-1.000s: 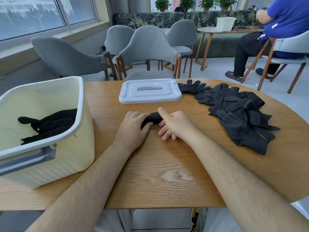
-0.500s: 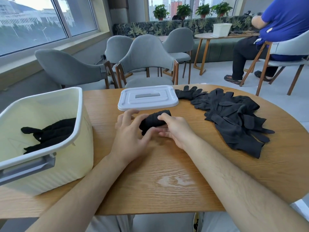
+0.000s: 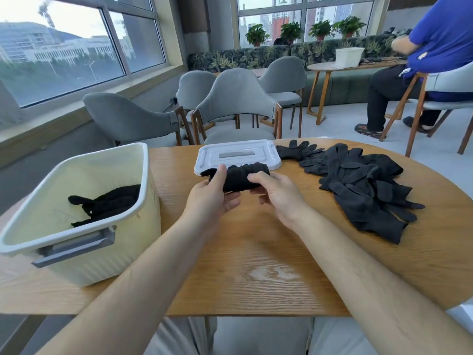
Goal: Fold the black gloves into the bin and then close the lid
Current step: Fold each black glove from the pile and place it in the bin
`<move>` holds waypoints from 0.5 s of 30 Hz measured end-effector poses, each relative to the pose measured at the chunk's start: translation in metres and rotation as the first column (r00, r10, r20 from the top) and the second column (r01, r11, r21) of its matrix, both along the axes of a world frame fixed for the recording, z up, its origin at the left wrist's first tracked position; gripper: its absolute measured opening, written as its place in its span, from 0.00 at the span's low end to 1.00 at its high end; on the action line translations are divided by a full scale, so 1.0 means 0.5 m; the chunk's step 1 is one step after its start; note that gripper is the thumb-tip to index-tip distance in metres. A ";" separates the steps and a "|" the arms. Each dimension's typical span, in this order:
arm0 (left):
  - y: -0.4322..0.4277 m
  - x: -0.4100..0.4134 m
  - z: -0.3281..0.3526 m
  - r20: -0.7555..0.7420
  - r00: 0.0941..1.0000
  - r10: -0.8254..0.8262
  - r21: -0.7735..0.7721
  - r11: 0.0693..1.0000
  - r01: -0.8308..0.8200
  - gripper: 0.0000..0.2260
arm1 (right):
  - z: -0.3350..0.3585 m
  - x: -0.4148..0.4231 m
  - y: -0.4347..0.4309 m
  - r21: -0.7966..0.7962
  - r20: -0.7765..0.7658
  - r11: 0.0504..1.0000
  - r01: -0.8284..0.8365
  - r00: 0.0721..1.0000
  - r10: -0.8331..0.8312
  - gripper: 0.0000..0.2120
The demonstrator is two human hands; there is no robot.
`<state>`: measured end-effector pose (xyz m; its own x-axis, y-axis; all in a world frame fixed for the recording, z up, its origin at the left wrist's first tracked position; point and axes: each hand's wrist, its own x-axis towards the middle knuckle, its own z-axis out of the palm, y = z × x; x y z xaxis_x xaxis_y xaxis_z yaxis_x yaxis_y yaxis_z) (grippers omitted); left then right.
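Rolled knit glove bundle [image 3: 240, 176], soft and cylindrical, gripped between left hand [image 3: 210, 198] and right hand [image 3: 277, 194].

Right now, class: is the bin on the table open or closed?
Open. The bin has no cover; black gloves show inside it. Its lid lies flat on the table, apart from it.

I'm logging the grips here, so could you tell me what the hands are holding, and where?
Both hands hold one rolled black glove: left hand at its left end, right hand at its right.
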<state>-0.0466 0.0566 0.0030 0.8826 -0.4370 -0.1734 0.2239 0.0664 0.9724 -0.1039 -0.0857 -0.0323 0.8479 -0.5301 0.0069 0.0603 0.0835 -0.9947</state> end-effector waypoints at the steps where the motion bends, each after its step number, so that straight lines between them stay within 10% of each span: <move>1: 0.005 0.002 0.009 -0.020 1.000 -0.019 -0.032 0.999 0.018 0.20 | 0.003 -0.002 0.000 0.011 0.009 1.000 -0.007 1.000 0.007 0.03; 7: 0.035 0.014 0.059 -0.105 0.994 -0.034 -0.076 0.997 0.026 0.19 | 0.047 -0.009 0.006 0.060 0.071 0.997 -0.051 0.996 0.047 0.08; 15: 0.125 0.050 0.135 0.309 0.950 -0.040 0.127 0.992 0.000 0.05 | 0.145 0.044 0.075 -0.105 0.007 0.976 -0.192 0.981 0.194 0.04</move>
